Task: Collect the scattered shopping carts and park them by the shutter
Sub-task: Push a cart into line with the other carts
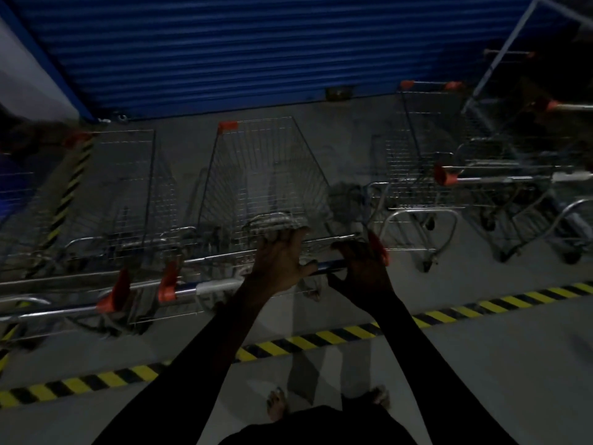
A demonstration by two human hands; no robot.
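Gripping wire cart [266,175] handle, both hands: left [279,264], right [362,271].

Dim light is leaving the scene murky; motion blur is smearing the carts [500,175] at right, and wide-angle distortion is bending the edges.

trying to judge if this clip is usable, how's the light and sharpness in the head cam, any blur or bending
Head view: very dim, both forearms nearly black; left hand catches more light than right hand on the cart handle; carts at right are motion-smeared; blue shutter and striped floor tape lean and bow from the wide lens.
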